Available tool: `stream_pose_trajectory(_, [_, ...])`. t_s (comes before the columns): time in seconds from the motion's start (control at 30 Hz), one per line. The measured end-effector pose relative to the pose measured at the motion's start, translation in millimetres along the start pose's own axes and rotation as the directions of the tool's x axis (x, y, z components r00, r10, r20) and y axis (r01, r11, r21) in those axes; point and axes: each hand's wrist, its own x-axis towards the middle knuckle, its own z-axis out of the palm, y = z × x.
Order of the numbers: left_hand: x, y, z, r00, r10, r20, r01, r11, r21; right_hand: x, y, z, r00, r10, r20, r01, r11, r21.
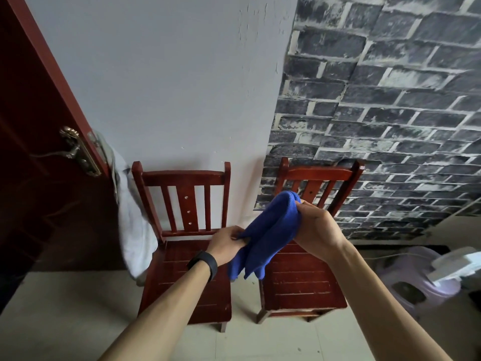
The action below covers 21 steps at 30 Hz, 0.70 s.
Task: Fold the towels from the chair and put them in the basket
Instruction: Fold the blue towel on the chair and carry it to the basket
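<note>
A blue towel (268, 235) hangs bunched in the air between two red wooden chairs. My right hand (316, 225) grips its upper end, raised above the right chair (302, 282). My left hand (229, 243) pinches the towel's left edge lower down, over the left chair (182, 277). The towel's loose corners dangle below both hands. Both chair seats are bare. No basket shows in this view.
A dark red door (33, 152) with a brass handle stands at the left, with a pale grey cloth (130, 225) hanging beside it. A lilac plastic stool (413, 282) and a white object sit at the right. Pale floor tiles lie below.
</note>
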Motion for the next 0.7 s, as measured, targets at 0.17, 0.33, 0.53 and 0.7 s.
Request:
stream_pose_trajectory(0.17, [1,-7,-40,0.934,-0.032,-0.355,-0.012,0.993,-0.121,-9,2,-36,0.919,-0.113,-0.378,0.034,0.977,-0.209])
stream_pose_trajectory(0.33, [7,9,-57,0.893,0.060,-0.447,-0.081,0.996,-0.029,-3,32,-55,0.747,-0.249,-0.617,-0.116,0.865,-0.489])
stream_pose_trajectory(0.53, [3,10,-74,0.954,0.131,-0.269,-0.099,0.987,0.130,-8,26,-53,0.642,-0.106,-0.759,-0.063,0.980,-0.191])
stream_pose_trajectory(0.7, [-7,5,-62,0.986,-0.137,0.097,0.161,0.933,-0.322,-4,15,-31,0.832,0.023,-0.555,0.067,0.988,0.140])
